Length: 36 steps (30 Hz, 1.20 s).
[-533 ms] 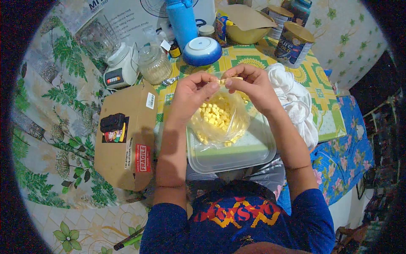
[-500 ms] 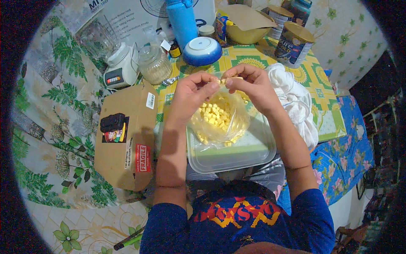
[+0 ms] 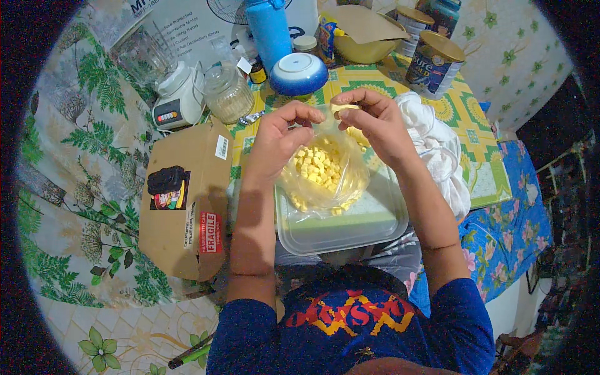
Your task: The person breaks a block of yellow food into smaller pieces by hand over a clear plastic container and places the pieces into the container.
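Observation:
My right hand (image 3: 374, 125) pinches a pale yellow strip (image 3: 345, 110) of soft-looking food between thumb and fingertips. Just left of it, my left hand (image 3: 286, 136) is raised with its thumb and forefinger apart, and I see nothing between them. Below both hands, many small yellow cubes (image 3: 317, 167) lie in an open clear plastic bag (image 3: 351, 184). More yellow pieces (image 3: 356, 135) show beneath my right hand, partly hidden by it. The bag sits in a shallow clear plastic container (image 3: 381, 228) at the table's near edge.
A cardboard box (image 3: 187, 187) with a black object (image 3: 167, 180) on it stands left. Behind are a blender base (image 3: 178, 103), glass jar (image 3: 228, 94), blue bottle (image 3: 269, 34), overturned blue bowl (image 3: 299, 74), covered yellow bowl (image 3: 365, 47) and tins (image 3: 435, 65). White cloth (image 3: 434, 150) lies right.
My hands, whose fingertips met around the yellow piece, have come apart. The left has drawn slightly away with its fingers parted; the yellow strip stays in my right hand.

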{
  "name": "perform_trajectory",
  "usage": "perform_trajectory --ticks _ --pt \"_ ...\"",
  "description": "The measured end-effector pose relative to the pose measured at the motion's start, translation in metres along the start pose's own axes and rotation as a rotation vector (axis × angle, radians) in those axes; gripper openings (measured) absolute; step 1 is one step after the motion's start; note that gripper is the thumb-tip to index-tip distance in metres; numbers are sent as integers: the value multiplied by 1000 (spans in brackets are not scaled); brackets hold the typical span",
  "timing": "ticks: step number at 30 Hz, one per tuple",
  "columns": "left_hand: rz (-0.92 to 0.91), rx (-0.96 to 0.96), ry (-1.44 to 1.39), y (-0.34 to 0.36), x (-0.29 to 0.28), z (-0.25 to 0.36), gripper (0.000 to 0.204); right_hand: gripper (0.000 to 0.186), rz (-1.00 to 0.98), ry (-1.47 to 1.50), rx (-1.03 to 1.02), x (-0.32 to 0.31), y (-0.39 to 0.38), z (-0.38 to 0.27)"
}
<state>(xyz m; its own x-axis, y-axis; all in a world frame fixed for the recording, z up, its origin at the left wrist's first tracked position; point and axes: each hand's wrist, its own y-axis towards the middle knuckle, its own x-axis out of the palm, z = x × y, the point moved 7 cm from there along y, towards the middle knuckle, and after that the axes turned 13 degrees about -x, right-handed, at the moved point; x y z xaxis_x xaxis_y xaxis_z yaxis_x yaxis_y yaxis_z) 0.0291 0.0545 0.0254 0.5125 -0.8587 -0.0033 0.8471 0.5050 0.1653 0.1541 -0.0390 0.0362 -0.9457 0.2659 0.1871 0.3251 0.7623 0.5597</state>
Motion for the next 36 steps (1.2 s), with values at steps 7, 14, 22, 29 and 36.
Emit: perform_trajectory --ticks 7,14,22,29,36 --pt "33 -20 -60 0 4 4 26 19 -7 -13 13 1 -1 4" --pt "-10 -12 -83 0 10 4 31 21 -62 17 42 8 -3 4" --pt "4 -73 -111 -2 6 2 22 21 -61 36 67 8 -3 5" --pt "-6 -65 -137 0 0 -1 19 19 -30 26 45 2 -2 7" --pt "32 24 -85 2 -2 2 14 17 28 70 6 -3 -1 6"
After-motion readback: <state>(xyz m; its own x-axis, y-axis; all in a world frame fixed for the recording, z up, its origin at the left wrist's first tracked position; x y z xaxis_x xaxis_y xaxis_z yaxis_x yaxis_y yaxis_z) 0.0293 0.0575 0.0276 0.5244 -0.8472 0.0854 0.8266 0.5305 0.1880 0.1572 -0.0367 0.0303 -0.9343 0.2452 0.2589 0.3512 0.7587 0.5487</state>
